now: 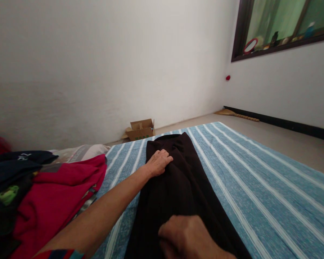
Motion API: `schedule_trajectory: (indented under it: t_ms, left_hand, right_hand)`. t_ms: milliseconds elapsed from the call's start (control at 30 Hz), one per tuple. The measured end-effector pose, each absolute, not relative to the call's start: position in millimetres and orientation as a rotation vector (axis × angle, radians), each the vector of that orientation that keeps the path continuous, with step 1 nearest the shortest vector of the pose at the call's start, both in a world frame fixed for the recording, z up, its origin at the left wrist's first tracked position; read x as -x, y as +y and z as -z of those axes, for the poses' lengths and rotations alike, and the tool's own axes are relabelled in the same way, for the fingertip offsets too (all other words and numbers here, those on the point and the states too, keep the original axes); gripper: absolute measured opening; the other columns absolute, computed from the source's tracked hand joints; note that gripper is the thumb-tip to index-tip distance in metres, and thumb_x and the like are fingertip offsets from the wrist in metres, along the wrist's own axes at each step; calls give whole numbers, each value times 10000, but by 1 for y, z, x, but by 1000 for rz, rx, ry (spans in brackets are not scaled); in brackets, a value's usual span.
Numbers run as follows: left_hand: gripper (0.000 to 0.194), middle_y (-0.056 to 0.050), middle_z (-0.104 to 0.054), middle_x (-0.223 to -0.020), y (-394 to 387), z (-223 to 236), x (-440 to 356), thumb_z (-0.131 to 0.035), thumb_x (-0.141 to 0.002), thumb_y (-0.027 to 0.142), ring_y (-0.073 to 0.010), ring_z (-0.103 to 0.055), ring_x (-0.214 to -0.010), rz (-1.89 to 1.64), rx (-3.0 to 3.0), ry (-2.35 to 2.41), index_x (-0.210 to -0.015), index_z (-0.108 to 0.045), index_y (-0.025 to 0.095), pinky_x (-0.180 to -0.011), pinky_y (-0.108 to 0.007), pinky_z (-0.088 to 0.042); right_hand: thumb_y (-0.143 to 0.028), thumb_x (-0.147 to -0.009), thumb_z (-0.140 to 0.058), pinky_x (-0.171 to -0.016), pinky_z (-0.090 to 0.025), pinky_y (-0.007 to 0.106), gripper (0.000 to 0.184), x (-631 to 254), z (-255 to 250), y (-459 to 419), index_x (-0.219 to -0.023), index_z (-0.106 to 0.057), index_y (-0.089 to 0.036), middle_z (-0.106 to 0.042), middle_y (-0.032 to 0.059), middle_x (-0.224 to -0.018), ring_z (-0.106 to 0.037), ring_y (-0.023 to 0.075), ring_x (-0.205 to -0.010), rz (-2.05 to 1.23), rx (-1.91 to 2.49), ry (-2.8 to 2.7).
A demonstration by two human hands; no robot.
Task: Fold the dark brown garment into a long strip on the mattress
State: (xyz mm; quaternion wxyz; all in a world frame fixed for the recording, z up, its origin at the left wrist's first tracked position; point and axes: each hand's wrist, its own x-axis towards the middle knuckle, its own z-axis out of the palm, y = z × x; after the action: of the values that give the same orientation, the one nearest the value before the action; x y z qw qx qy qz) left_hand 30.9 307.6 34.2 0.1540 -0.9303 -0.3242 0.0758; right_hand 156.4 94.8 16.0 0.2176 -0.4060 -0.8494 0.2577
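A dark brown garment (178,187) lies lengthwise on a blue-and-white striped bedsheet (259,187), running from the 6 o'clock edge of the view up toward 12 o'clock, where its far end bunches into folds. The left hand (158,162), arm stretched across from 8 o'clock, rests on the cloth near that far end with fingers curled, pinching a fold of the fabric; the right hand (187,237) sits at 6 o'clock on the near end, fingers closed down into the cloth, though the grip itself is hidden beneath the knuckles. At 9 o'clock a red garment (59,194) and a pile of dark clothes (13,172) sit just beside the left forearm. A cardboard box (140,129) stands on the floor by the wall at 12 o'clock, a broom (237,115) at 2 o'clock. The risk: with the far end already rumpled, uneven tension between the two hands could set creases, and the forearm could drag the red garment onto the dark one.
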Motion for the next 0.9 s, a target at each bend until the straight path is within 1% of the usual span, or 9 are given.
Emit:
schedule_trajectory:
  t_ms: [133,233,367,433,500,600,700,767,900]
  left_hand:
    - [294,-85,-611,-935,300,-36,-39,-557,-685,83,-246,-516,-936,-308,2733,-812,-958,-606,181,-818,-384,-388]
    - [175,-96,-609,-877,300,-34,-44,-538,-703,83,-251,-516,-901,-322,2719,-838,-839,-615,162,-787,-381,-394]
    - [219,-83,-596,-843,305,-29,-37,-481,-695,34,-230,-503,-850,-188,2735,-903,-818,-605,166,-747,-356,-408]
    - [254,-75,-584,-832,306,-26,-29,-453,-682,6,-220,-494,-842,-82,2760,-942,-814,-595,170,-750,-348,-415]
    - [249,-67,-571,-820,306,-23,-23,-429,-692,2,-213,-488,-844,52,2801,-984,-788,-577,177,-758,-342,-425]
    - [241,-61,-558,-808,303,-17,-15,-398,-697,7,-209,-483,-851,282,2836,-1038,-752,-546,188,-758,-338,-437]
    - [230,-61,-552,-799,298,-10,-8,-380,-687,12,-208,-486,-846,508,2802,-1066,-730,-515,194,-754,-338,-444]
    - [196,-61,-557,-804,295,-5,-3,-382,-725,45,-208,-495,-850,641,2757,-1077,-734,-504,198,-767,-344,-450]
    - [138,-60,-587,-838,292,5,11,-401,-822,148,-213,-525,-899,879,2628,-1108,-789,-521,208,-825,-364,-454]
  right_hand:
    - [-159,-831,-466,-612,-383,246,158,-188,-20,128,-812,-620,-186,-630,21,-781,-579,136,-689,-541,1450,-2035]
    - [-195,-810,-508,-680,-401,265,168,-204,-17,157,-909,-643,-179,-644,48,-872,-599,173,-794,-517,1588,-1965]
    - [-319,-792,-581,-782,-420,290,380,-204,-12,192,-1134,-591,-153,-641,99,-1067,-600,219,-965,-610,1630,-1957]
    - [-421,-776,-600,-789,-427,305,464,-199,-12,202,-1152,-580,-150,-644,117,-1088,-601,244,-998,-640,1651,-1963]
    - [-523,-746,-606,-765,-436,327,506,-191,-13,209,-1088,-607,-149,-663,130,-1040,-613,274,-981,-644,1710,-1979]
    - [-540,-739,-603,-712,-446,331,453,-181,-15,213,-975,-642,-155,-682,130,-975,-635,287,-932,-653,1769,-1994]
    - [-407,-789,-571,-689,-451,333,285,-169,-17,209,-908,-657,-163,-692,126,-938,-648,282,-902,-597,1772,-1991]
    - [-340,-812,-538,-681,-454,340,227,-160,-19,203,-888,-658,-163,-695,130,-902,-657,281,-869,-565,1772,-1992]
    - [-263,-848,-470,-639,-461,339,202,-142,-24,189,-913,-632,-161,-693,125,-847,-666,268,-777,-559,1679,-2039]
